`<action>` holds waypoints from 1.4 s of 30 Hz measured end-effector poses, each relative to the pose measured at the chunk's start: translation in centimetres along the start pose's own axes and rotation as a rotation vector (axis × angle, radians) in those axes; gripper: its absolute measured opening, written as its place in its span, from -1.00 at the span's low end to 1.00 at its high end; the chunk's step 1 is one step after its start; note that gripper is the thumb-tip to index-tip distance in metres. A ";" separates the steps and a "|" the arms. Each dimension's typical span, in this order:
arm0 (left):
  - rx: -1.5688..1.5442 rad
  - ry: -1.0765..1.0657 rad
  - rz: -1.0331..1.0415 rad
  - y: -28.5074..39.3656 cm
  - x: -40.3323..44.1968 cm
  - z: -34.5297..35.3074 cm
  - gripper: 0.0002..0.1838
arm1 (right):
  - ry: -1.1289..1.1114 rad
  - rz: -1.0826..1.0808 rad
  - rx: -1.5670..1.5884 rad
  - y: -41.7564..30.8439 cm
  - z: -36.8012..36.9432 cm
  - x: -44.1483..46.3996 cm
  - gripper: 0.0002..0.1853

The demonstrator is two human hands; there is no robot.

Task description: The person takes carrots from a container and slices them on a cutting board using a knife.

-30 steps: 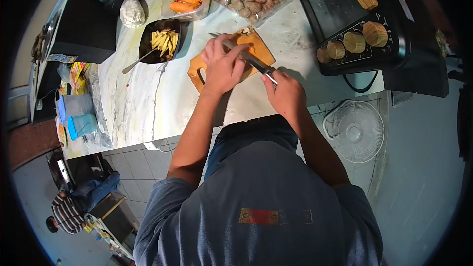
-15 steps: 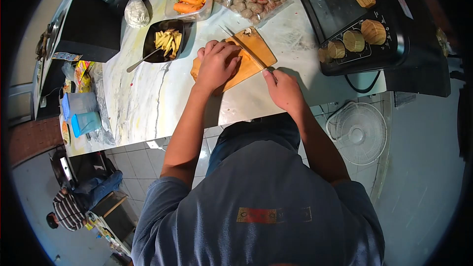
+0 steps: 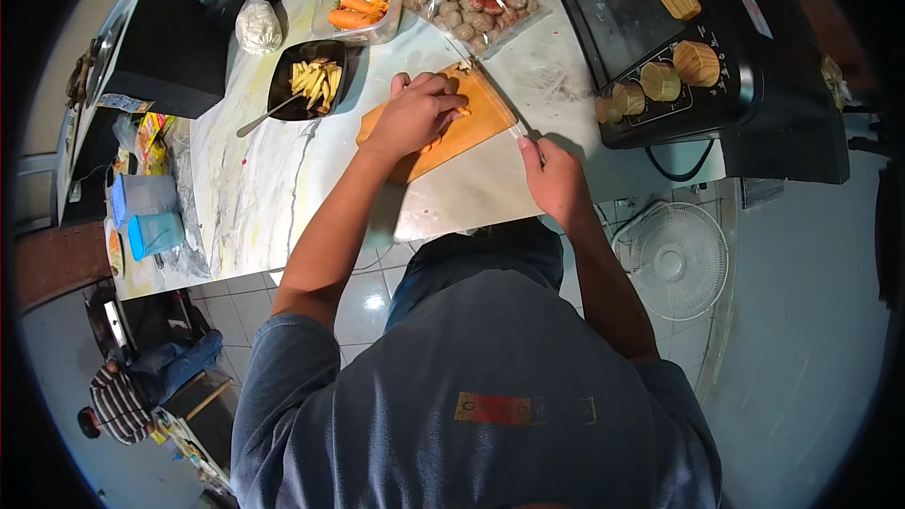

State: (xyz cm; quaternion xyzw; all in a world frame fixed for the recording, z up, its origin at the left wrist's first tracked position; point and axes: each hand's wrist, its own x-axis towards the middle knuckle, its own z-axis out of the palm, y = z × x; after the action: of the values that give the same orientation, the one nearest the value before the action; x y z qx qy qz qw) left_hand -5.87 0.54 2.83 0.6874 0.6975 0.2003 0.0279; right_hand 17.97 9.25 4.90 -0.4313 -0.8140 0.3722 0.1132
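Note:
On the wooden cutting board [image 3: 485,108], my left hand [image 3: 415,121] lies with its fingers curled down over orange pieces that look like carrot [image 3: 463,111]. Most of what is under the palm is hidden. My right hand [image 3: 556,179] grips the handle of a knife [image 3: 500,104] at the board's right edge. The blade runs away from me along that edge, its tip near the bag of meatballs. A small pale scrap [image 3: 466,65] sits at the board's far corner.
A black bowl [image 3: 272,85] of cut yellowish strips with a spoon [image 3: 269,117] stands left of the board. Behind are a clear tub [image 3: 382,33] with carrots [image 3: 356,14], a bag of meatballs [image 3: 476,5] and a knotted white bag [image 3: 258,25]. A black oven [image 3: 679,113] stands right.
The knife has moved right, from across the board to its right edge, with my right hand. My left hand stays on the board, and orange pieces now show by its fingers.

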 end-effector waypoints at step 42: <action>0.234 -0.033 -0.361 2.7 1.2 2.3 -0.83 | -0.143 -0.043 0.003 -0.9 -3.1 3.2 -0.51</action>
State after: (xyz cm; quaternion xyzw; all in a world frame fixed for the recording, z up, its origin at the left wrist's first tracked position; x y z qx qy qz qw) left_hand -2.69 2.17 1.84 0.5531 0.8272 0.0985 -0.0051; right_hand 17.11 13.03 7.25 -0.3859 -0.8285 0.4008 0.0632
